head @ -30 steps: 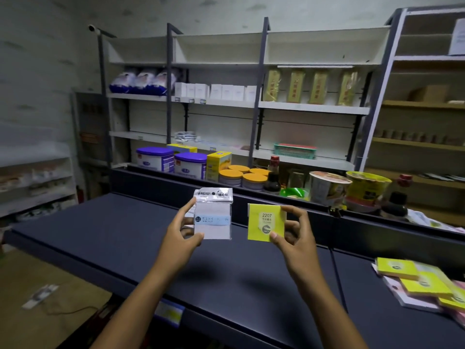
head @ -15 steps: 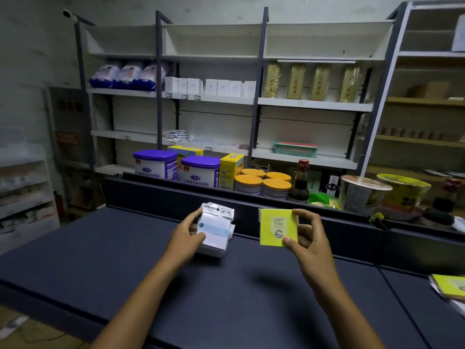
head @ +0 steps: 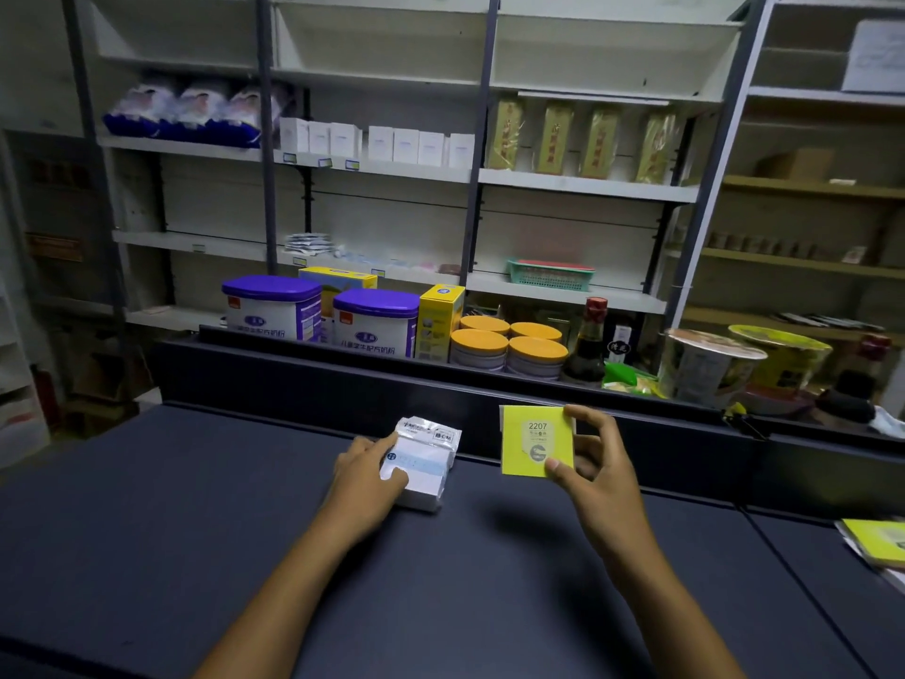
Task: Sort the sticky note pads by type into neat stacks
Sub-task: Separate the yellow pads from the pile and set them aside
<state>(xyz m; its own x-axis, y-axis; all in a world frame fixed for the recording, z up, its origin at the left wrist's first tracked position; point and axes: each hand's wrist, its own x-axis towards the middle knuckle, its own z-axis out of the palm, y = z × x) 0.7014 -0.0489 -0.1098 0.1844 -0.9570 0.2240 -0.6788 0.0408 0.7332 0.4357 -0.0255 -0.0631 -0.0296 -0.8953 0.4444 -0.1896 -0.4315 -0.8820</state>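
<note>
Fingers of the left hand (head: 365, 475) curled round a white wrapped pad pack (head: 423, 463), thumb across its printed face and fingertips along its upper left edge. The pack sat tilted, its lower end touching the dark counter (head: 205, 521) near the far edge, just in front of the raised back rail (head: 303, 379). The right hand (head: 595, 470) was raised above the counter and pinched a yellow sticky note pad (head: 531, 441) by its right side, forefinger on the top right corner, thumb on the lower right corner, the other fingers loosely bent behind. The yellow pad faced the camera, upright, with "2207" printed on its label, clear of the counter surface and just to the right of the white pack without touching it. At the counter's right edge more yellow pads (head: 876, 541) lay flat, partly cut off by the frame. Behind the rail stood purple-lidded tins (head: 374, 321) and orange-lidded tubs (head: 507, 347).
</note>
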